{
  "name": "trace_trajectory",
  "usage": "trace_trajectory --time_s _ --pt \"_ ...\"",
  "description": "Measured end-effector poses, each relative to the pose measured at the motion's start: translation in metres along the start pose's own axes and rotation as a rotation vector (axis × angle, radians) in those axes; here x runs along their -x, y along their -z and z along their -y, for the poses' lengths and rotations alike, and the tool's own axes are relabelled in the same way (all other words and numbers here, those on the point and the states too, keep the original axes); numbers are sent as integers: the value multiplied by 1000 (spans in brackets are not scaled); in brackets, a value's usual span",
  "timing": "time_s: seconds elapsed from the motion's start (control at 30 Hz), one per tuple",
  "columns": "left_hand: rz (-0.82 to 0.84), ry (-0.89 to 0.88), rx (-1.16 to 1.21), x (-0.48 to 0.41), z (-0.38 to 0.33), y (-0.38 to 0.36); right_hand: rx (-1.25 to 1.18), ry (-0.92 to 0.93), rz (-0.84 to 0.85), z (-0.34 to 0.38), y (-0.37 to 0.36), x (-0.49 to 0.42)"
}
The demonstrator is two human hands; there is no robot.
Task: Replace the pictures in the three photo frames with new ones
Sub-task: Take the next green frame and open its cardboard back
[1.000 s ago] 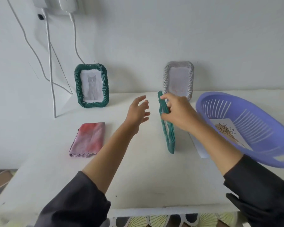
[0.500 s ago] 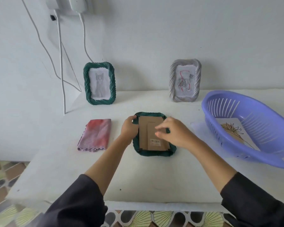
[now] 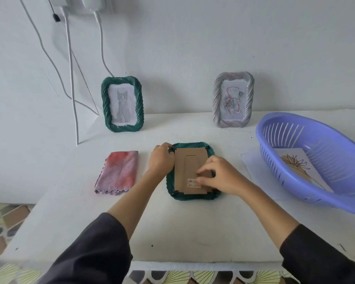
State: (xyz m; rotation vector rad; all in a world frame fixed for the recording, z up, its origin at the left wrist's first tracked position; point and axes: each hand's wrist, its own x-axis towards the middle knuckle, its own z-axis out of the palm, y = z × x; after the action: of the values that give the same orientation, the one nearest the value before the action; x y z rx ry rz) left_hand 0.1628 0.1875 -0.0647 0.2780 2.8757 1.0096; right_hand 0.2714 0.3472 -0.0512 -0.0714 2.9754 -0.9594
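We've got the green frame (image 3: 191, 197) face down mid-tabletop (image 3: 172, 232), its cardboard back (image 3: 190, 160) showing. The left hand (image 3: 161, 160) has its grip curled round the frame's left edge. The right hand (image 3: 221, 177) bends its fingertips onto the cardboard by the barcode sticker; pinching or just pressing, we can't tell. The cat frame (image 3: 121, 104) and grey frame (image 3: 233, 99) stand upright against the wall. At right, a flower picture (image 3: 295, 167) lies in the purple basket (image 3: 316, 198).
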Motion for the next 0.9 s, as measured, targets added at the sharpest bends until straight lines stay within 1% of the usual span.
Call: trace_trajectory --time_s 0.07,0.13,0.17,0.23,0.37,0.57,0.73,0.9 --pt "-1 -11 16 -6 1 1 -73 -31 -116 -6 10 -13" --pt "23 -42 42 -14 3 2 -86 -101 -248 -17 17 -33" --pt "38 -58 58 -17 4 3 -74 -134 -279 -22 19 -42" --pt "62 -86 85 -23 6 5 -49 -171 -264 -30 19 -58" --pt "109 -123 107 -32 8 6 -44 -159 -176 -39 16 -73" --pt "139 -133 153 -39 6 7 -5 -111 -167 -45 22 -81" --pt "81 -120 98 -42 1 0 14 -94 -195 -45 18 -85" --pt "4 -72 67 -40 -6 -7 53 -127 -260 -42 14 -86"
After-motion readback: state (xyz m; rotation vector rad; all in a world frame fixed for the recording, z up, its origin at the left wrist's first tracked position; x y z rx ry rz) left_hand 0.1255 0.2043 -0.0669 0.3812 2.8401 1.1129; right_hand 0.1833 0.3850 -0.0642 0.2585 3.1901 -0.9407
